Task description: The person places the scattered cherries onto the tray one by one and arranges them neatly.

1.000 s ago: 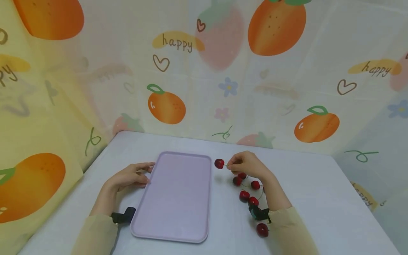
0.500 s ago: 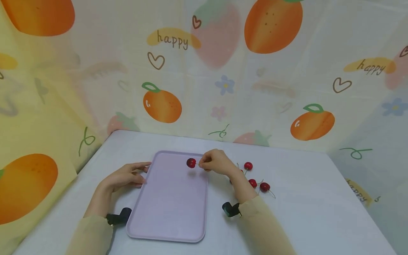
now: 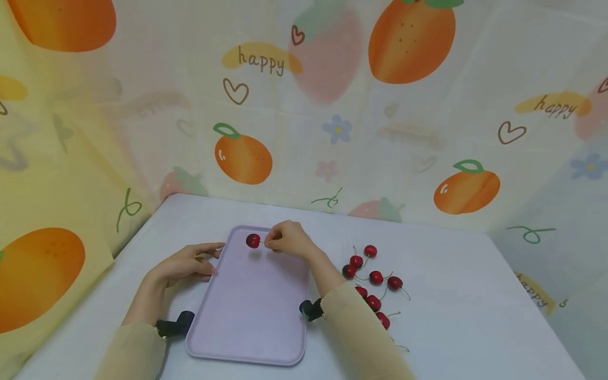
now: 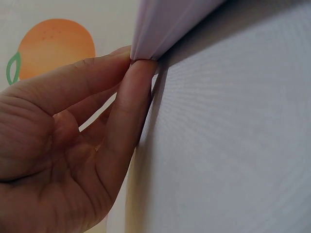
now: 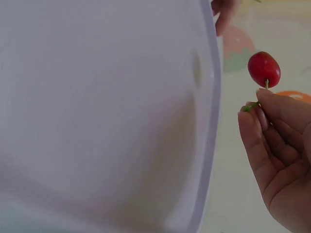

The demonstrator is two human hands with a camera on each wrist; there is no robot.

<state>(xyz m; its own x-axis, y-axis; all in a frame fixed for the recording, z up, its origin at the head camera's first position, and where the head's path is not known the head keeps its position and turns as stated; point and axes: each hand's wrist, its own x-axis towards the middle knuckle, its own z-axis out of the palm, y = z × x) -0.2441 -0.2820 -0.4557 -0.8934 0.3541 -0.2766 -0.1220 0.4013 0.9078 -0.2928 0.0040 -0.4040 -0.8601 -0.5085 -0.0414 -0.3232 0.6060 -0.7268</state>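
Note:
A lilac tray (image 3: pixel 252 301) lies flat on the table. At its left edge, my left hand (image 3: pixel 182 264) has the index fingertip and thumb against the rim, spaced apart along it. The left wrist view shows those fingertips right at the tray's rim (image 4: pixel 160 29). My right hand (image 3: pixel 291 240) is over the tray's far part and pinches a cherry by its stem. That dark red cherry (image 3: pixel 253 241) hangs out to the left of the fingertips, above the tray surface. In the right wrist view the cherry (image 5: pixel 264 69) sits just beyond the thumb (image 5: pixel 286 109), its green stem between the fingers.
Several loose cherries with stems, among them one cherry (image 3: pixel 370 250) at the back, lie on the white table (image 3: pixel 451 306) right of the tray. The right sleeve (image 3: pixel 361 327) covers part of that group. A fruit-printed cloth (image 3: pixel 294 132) hangs behind the table.
My right hand has carried the cherry leftward from beside the tray's right edge to over its far part. More loose cherries show now. The left hand stays at the rim.

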